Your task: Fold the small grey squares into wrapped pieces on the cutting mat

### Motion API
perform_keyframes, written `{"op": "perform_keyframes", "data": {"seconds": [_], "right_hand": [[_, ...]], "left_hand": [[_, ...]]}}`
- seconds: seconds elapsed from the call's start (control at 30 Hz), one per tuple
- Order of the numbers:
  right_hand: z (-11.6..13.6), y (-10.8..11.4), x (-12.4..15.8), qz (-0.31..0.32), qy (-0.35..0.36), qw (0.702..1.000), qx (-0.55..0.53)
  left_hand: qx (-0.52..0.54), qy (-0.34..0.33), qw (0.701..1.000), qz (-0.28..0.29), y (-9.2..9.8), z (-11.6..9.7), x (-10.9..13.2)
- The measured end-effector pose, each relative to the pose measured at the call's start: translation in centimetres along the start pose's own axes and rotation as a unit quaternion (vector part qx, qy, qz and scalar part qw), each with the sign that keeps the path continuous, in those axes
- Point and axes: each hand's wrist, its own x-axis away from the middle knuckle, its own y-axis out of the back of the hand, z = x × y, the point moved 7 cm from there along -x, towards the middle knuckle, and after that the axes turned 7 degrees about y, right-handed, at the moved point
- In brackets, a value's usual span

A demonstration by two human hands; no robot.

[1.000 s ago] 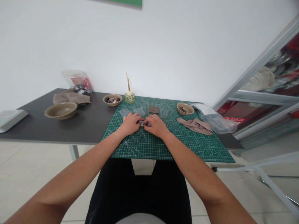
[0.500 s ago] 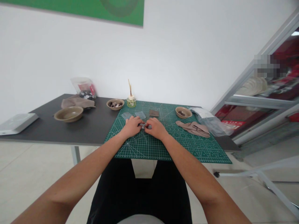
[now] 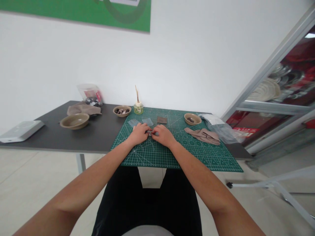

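My left hand (image 3: 139,133) and my right hand (image 3: 163,135) meet over the green cutting mat (image 3: 137,159). Their fingers are closed in a pinch on a small grey-white piece (image 3: 150,133), mostly hidden by the fingertips; its kind is too small to make out. Just beyond the left hand lie two translucent bluish squares, a left one (image 3: 133,123) and a right one (image 3: 148,122). A flat brown square (image 3: 161,120) rests on the mat past my right hand.
A bowl of dark pieces (image 3: 122,111) and a reed diffuser (image 3: 138,107) stand at the back. Rightward are another bowl (image 3: 192,119), a beige cloth (image 3: 203,135) and a clear plastic bag (image 3: 222,129). Leftward are a brown bowl (image 3: 74,122) and a white device (image 3: 22,131).
The camera view has shifted slightly. Both hands stay together in the same place on the mat, with only small finger movement around the piece.
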Motion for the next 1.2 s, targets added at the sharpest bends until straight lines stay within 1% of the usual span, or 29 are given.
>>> {"op": "perform_keyframes", "data": {"seconds": [0.2,0.27,0.33,0.43,0.5,0.57,0.7,0.77,0.83,0.93,1.0,1.1,1.2], "right_hand": [[-0.76,0.47,0.38,-0.030,-0.064,0.996,0.050],[-0.94,0.54,0.33,-0.032,-0.072,0.995,0.059],[-0.82,0.44,0.17,-0.023,-0.058,0.996,0.058],[-0.27,0.15,-0.06,0.001,-0.014,0.999,0.033],[-0.05,0.14,-0.04,0.004,0.000,1.000,0.017],[-0.12,0.29,0.08,-0.005,-0.008,1.000,0.015],[-0.77,0.64,0.36,-0.029,-0.059,0.997,0.041],[-1.00,0.68,0.34,-0.033,-0.073,0.995,0.052],[-0.89,0.54,0.13,-0.024,-0.060,0.996,0.054],[-0.37,0.17,-0.21,0.005,-0.016,0.999,0.044],[-0.20,0.07,-0.28,0.014,-0.004,0.999,0.037],[-0.32,0.18,-0.18,0.005,-0.021,0.999,0.037],[-0.66,0.51,0.08,-0.018,-0.056,0.997,0.049]], "left_hand": [[0.003,0.005,1.000,0.003,0.09,-0.06,0.05],[0.003,0.005,1.000,0.003,0.05,-0.06,-0.01],[0.002,0.005,1.000,0.000,0.05,-0.08,-0.06],[0.000,0.007,1.000,0.002,0.11,-0.15,-0.03],[-0.001,0.009,1.000,0.005,0.21,-0.22,0.05],[-0.002,0.010,1.000,0.006,0.31,-0.30,0.14],[-0.011,0.009,1.000,0.008,0.32,-0.39,0.23],[-0.013,0.007,1.000,0.006,0.27,-0.38,0.21],[-0.012,0.007,1.000,0.003,0.25,-0.33,0.18],[-0.007,0.006,1.000,-0.001,0.26,-0.28,0.14],[-0.005,0.006,1.000,-0.001,0.26,-0.24,0.13],[0.000,0.006,1.000,-0.002,0.24,-0.16,0.09],[0.005,0.003,1.000,-0.005,0.23,-0.10,0.05]]}}
